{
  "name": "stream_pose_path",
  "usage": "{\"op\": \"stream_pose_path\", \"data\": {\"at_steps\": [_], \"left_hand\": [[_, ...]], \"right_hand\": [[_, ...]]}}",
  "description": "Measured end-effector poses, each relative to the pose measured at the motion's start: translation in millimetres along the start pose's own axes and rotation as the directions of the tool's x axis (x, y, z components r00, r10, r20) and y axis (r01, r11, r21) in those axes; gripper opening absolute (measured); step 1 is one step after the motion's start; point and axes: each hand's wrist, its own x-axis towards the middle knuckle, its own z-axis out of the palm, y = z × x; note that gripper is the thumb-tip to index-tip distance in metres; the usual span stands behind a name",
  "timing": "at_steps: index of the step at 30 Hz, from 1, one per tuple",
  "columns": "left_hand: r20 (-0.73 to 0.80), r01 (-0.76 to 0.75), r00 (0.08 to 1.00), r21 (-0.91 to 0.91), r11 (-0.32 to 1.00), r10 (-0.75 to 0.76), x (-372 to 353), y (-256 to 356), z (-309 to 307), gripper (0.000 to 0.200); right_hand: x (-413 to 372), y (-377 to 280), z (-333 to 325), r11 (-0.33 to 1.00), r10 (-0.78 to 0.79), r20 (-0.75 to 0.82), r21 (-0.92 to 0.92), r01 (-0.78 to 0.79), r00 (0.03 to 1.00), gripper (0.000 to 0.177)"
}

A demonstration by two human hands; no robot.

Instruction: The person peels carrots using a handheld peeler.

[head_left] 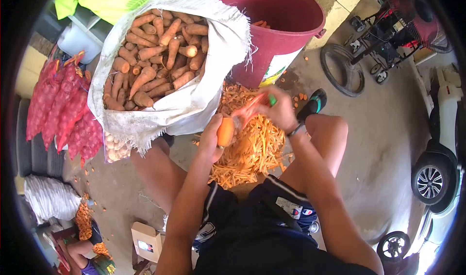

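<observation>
My left hand [211, 138] is closed around a peeled orange carrot [225, 132], whose thick end points toward me. My right hand [281, 111] grips a peeler [272, 100] with a green part showing. Motion smears the peeler's blade and the strip of orange between the two hands. Below both hands lies a large heap of carrot peels [252, 151] on the floor between my legs. Just beyond my left hand stands a white woven sack [189, 111], its mouth rolled back, full of unpeeled carrots [160, 56].
A dark red bin [262, 47] with a few carrots inside stands behind the heap. Red mesh bags [60, 105] hang at left. A fan [342, 69] and a car wheel [430, 178] are at right. Another person's leg [80, 250] shows at lower left, near more peels [83, 221].
</observation>
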Motion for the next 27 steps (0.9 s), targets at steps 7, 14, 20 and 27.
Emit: {"op": "stream_pose_path", "data": {"at_steps": [7, 14, 20, 27], "left_hand": [[0.012, -0.01, 1.0, 0.106, 0.994, 0.009, -6, -4, 3, 0.02], [-0.059, -0.049, 0.997, 0.042, 0.998, 0.051, 5, -5, 2, 0.022], [-0.016, 0.009, 1.0, 0.055, 0.998, -0.008, -8, -6, 5, 0.019], [-0.033, -0.032, 0.999, 0.138, 0.99, 0.037, 12, -14, -18, 0.021]], "right_hand": [[2, 4, -1, 0.984, -0.102, -0.002, -0.147, 0.1, 0.995, 0.044], [-20, -29, 19, 0.993, -0.113, 0.169, -0.026, 0.119, 0.979, 0.047], [8, 17, -6, 0.992, 0.078, 0.001, -0.097, -0.077, 0.997, 0.046], [-16, -23, 20, 0.983, -0.153, 0.168, -0.077, 0.168, 0.974, 0.048]]}}
